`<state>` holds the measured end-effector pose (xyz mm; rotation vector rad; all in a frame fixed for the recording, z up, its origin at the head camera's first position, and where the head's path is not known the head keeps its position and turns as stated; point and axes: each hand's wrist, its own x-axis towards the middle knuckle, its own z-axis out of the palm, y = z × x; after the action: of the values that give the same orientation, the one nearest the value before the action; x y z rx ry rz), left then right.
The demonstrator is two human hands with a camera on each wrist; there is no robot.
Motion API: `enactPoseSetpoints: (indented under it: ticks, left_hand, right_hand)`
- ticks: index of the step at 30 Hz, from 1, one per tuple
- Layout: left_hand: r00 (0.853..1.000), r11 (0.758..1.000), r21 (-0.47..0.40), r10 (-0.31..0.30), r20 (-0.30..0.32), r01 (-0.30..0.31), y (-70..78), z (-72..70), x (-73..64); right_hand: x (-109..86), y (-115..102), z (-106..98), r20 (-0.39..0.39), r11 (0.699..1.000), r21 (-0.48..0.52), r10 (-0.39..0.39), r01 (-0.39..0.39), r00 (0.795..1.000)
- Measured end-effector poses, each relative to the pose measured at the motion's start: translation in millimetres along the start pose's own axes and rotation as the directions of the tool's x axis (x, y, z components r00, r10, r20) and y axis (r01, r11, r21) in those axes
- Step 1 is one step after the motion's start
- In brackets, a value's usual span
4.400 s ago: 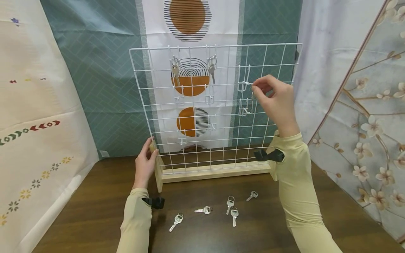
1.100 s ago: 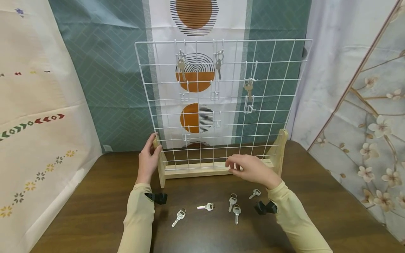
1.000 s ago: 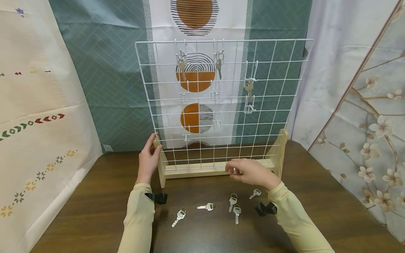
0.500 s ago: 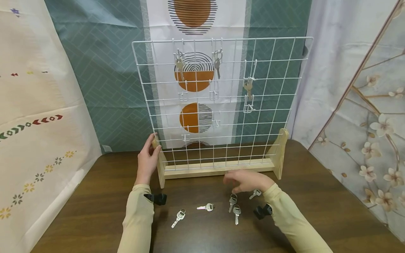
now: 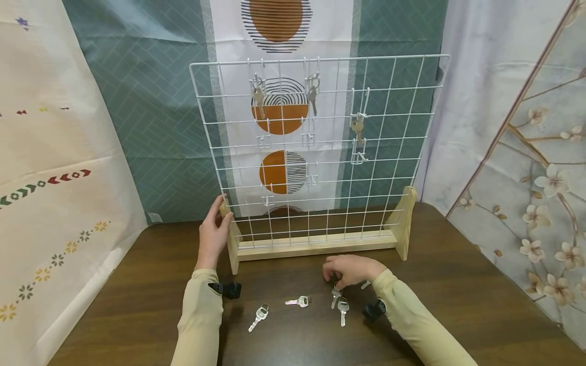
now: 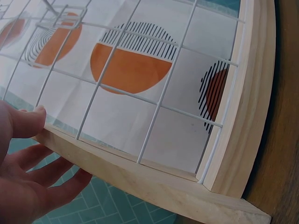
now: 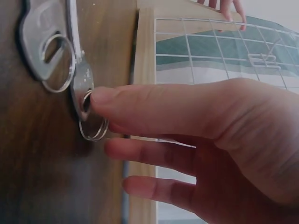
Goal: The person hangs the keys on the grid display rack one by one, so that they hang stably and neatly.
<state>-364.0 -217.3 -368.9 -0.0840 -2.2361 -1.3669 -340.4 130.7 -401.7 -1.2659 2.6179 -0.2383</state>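
Touching a ringed key [image 5: 336, 299] — pinch unclear — the right hand [image 5: 351, 269] partly hides another key [image 5: 365, 285]; left hand [image 5: 213, 236] grips wooden upright [image 5: 232, 251].

I see both arms reaching forward in long sleeves [image 5: 198, 317]. The left arm [image 5: 194, 338] is stretched nearly straight ahead, its hand [image 5: 213, 236] upright, thumb [image 6: 28, 122] apart from the gently bent fingers [image 6: 51, 175] in a loose clasp. The right arm [image 5: 412, 317] slants inward, its hand [image 5: 351, 269] lower than the left, back uppermost and fingertips pointing down. Its thumb [image 7: 159, 105] lies extended in front of the forefinger, mostly hiding it; two more fingers [image 7: 152, 154] curve beneath, slightly spread.
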Motion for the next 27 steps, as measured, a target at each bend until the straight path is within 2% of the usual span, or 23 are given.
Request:
enactPoseSetpoints:
  ticks: [9,21,27]
  left_hand:
    - [1.0,1.0,-0.013,-0.002,0.003,0.002,-0.3,0.8,-0.1]
    - [1.0,1.0,-0.006,0.004,0.005,-0.004,-0.6,1.1,-1.8]
    - [1.0,1.0,-0.01,0.012,0.004,-0.012,0.0,1.1,-1.6]
  right_hand:
    - [1.1,4.0,3.8,-0.014,0.999,-0.007,-0.052,0.052,0.999]
    - [-2.0,5.3,0.1,0.046,1.0,0.009,-0.024,0.024,0.999]
    - [-7.7,5.5,-10.2,-0.021,0.999,0.017,-0.051,0.052,0.998]
